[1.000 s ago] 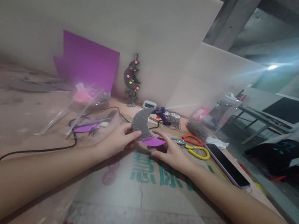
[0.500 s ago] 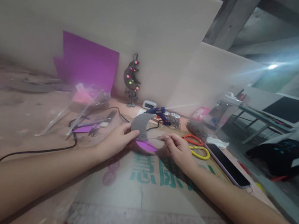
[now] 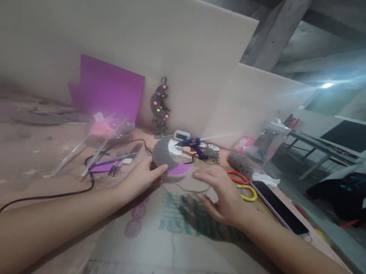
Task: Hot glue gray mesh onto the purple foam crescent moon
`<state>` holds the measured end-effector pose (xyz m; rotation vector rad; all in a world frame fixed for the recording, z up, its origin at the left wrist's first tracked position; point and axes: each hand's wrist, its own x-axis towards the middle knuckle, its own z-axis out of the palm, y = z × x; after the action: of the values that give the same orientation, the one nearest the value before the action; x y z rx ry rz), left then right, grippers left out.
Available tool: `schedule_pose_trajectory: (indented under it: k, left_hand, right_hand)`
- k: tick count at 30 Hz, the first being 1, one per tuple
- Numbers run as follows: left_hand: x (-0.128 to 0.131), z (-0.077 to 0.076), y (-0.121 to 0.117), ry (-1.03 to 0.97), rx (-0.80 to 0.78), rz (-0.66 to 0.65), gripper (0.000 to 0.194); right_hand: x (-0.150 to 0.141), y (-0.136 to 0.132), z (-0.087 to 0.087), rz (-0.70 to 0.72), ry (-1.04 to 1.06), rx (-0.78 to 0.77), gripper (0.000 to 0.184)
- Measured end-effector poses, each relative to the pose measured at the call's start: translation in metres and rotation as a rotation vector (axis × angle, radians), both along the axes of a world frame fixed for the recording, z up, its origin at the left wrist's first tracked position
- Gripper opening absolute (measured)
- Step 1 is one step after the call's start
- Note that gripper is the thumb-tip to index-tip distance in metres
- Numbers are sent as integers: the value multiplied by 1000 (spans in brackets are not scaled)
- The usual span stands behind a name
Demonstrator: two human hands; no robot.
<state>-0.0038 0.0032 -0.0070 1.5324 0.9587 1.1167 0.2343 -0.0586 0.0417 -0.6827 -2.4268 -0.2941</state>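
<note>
My left hand (image 3: 146, 175) is closed on a crescent moon (image 3: 164, 154) wrapped in grey yarn, thumb on its lower part. An unwrapped purple tip (image 3: 180, 169) of the crescent points to the right. From the crescent a loose strand of grey yarn (image 3: 186, 190) sags across to my right hand (image 3: 224, 195). That hand hovers over the cardboard with thumb and fingers spread; the strand passes by its fingers, and I cannot tell whether it touches them. Just right of this hand lie scissors with red and yellow handles (image 3: 246, 192).
A blue glue gun (image 3: 193, 145), a small clock (image 3: 181, 135) and a grey yarn ball (image 3: 239, 164) sit behind. A phone (image 3: 279, 206) lies at right. A decorated moon hanging (image 3: 160, 105) and purple sheet (image 3: 110, 92) stand against the wall. A black cable (image 3: 49, 194) crosses the left side.
My right hand has opened from a pinch on the yarn and come slightly nearer. The yarn now sags. The crescent has tilted and shifted left in my left hand. The view has shifted slightly.
</note>
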Motion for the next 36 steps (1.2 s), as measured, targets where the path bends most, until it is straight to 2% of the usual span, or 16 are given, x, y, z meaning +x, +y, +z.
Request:
schedule_pose_trajectory:
  k: [5, 8, 11, 13, 16, 19, 24, 27, 31, 36]
  left_hand:
    - [1, -3, 2, 57, -30, 19, 30]
    - [1, -6, 4, 70, -8, 11, 31]
    - [0, -9, 6, 62, -11, 31, 33]
    - [0, -9, 6, 58, -15, 49, 34]
    - [-2, -5, 4, 44, 42, 79, 35]
    - [-2, 0, 1, 9, 123, 121, 37]
    - [-2, 2, 3, 7, 167, 171, 36]
    - [-2, 2, 3, 22, 197, 172, 35]
    - [-3, 7, -1, 86, 203, 152, 36]
    - [-3, 6, 0, 113, 209, 121, 36]
  right_hand:
    - [21, 30, 5, -320, 232, -67, 27]
    - [33, 54, -2, -453, 399, -264, 28]
    - [41, 79, -9, -486, 517, -497, 37]
    - [44, 96, -10, -493, 597, -607, 36]
    - [49, 120, -6, -533, 763, -677, 29]
    - [53, 138, -4, -553, 838, -723, 40]
    - [47, 140, -18, -536, 807, -750, 27]
    - [39, 138, -24, -561, 746, -666, 27]
    - [31, 146, -19, -660, 670, -529, 35]
    - [21, 161, -17, -632, 527, -628, 30]
